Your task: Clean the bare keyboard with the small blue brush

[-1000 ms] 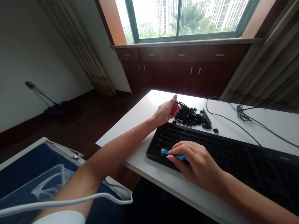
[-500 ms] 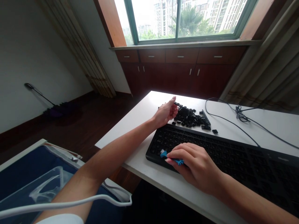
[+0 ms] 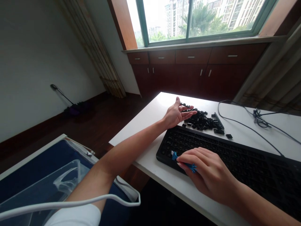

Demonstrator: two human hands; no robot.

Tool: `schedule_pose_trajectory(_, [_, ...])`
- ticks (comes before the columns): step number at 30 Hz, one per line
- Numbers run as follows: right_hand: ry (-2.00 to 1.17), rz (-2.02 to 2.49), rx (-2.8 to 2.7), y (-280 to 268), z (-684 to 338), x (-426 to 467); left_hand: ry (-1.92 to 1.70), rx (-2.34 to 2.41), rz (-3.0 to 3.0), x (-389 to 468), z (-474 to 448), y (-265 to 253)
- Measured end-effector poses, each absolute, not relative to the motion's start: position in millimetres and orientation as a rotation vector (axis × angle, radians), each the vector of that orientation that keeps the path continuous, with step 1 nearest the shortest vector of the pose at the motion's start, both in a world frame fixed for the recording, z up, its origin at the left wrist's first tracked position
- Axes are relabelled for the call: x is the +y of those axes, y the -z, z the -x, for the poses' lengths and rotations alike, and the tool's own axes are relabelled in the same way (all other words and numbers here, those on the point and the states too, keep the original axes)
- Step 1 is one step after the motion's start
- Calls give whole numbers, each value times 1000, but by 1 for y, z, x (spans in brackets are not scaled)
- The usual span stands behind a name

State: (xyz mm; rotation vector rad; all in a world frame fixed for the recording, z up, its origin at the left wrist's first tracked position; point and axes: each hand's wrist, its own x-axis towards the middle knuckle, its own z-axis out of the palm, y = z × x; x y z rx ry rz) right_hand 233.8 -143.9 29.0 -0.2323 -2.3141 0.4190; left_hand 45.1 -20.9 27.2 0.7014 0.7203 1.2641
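Keycaps (image 3: 202, 121) heap behind the keyboard (image 3: 235, 160); left hand (image 3: 177, 114) open beside them, right hand (image 3: 207, 172) pinching a blue puller (image 3: 184, 161).

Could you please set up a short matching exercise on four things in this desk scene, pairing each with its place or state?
Things:
1. left hand
2. right hand
3. loose keycaps
4. cable

Places or states:
A. piled on the white table behind the keyboard
B. open, palm up, beside the pile
C. trailing across the table toward the right
D. pinching a small blue tool over the keyboard's left end

Pairs: 1-B, 2-D, 3-A, 4-C
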Motion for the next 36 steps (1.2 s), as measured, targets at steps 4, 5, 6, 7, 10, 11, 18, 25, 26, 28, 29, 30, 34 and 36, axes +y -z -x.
schedule_pose_trajectory(4, [-406,219,-2317,-29,-234,-144,-1283,704,-705,-21,-45,-25])
schedule_pose_trajectory(5, [-406,212,-2322,-29,-235,-145,-1294,702,-706,-20,-45,-24])
schedule_pose_trajectory(6, [-407,206,-2327,-28,-235,-145,-1304,702,-708,-20,-45,-24])
schedule_pose_trajectory(7, [-410,203,-2332,-28,-235,-145,-1310,704,-709,-19,-46,-23])
schedule_pose_trajectory(10, [-413,204,-2337,-28,-235,-144,-1309,735,-705,-19,-46,-24])
schedule_pose_trajectory(11, [-410,206,-2336,-28,-235,-144,-1309,746,-708,-19,-47,-24])
schedule_pose_trajectory(18, [-395,197,-2339,-29,-233,-144,-1316,772,-741,-20,-48,-26])
schedule_pose_trajectory(25, [-386,182,-2343,-27,-235,-145,-1305,783,-766,-22,-48,-27])
schedule_pose_trajectory(26, [-383,180,-2346,-27,-235,-145,-1303,782,-769,-23,-48,-27])
schedule_pose_trajectory(28, [-371,176,-2358,-27,-235,-145,-1295,778,-781,-24,-48,-28])
schedule_pose_trajectory(29, [-362,173,-2365,-28,-235,-145,-1291,777,-784,-24,-48,-29])
schedule_pose_trajectory(30, [-349,168,-2369,-29,-235,-145,-1286,779,-784,-24,-48,-29])
schedule_pose_trajectory(34, [-288,147,-2356,-34,-233,-145,-1268,783,-785,-24,-46,-28])
schedule_pose_trajectory(36, [-262,142,-2349,-35,-233,-145,-1267,788,-787,-24,-46,-28])
